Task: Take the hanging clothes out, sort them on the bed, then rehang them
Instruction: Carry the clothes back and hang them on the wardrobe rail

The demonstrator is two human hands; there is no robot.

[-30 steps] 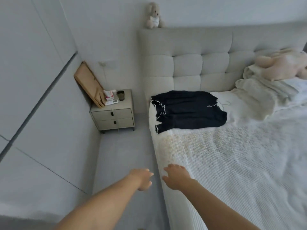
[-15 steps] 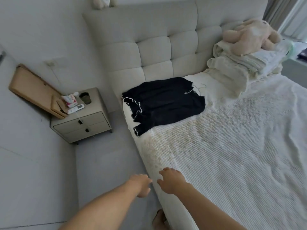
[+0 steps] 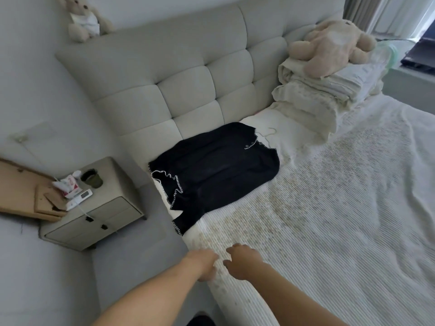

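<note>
Left hand (image 3: 203,263) and right hand (image 3: 244,262) side by side, fingers loosely curled, holding nothing; black top (image 3: 216,170) flat on bed (image 3: 329,220), well beyond both.

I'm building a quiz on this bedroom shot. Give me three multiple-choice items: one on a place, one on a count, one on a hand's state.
1. Where does the black knit garment with white stitched edging lie?
A. on the bed by the headboard
B. on the nightstand
C. on the floor

2. How many plush toys show?
A. one
B. two
C. four

3. What does the left hand hold?
A. a hanger
B. the garment
C. nothing

Key: 1 A, it lies flat on the white bedspread. 2 B, a small plush bear on the headboard, a beige plush on folded bedding. 3 C, its fingers curl loosely, holding nothing.
</note>
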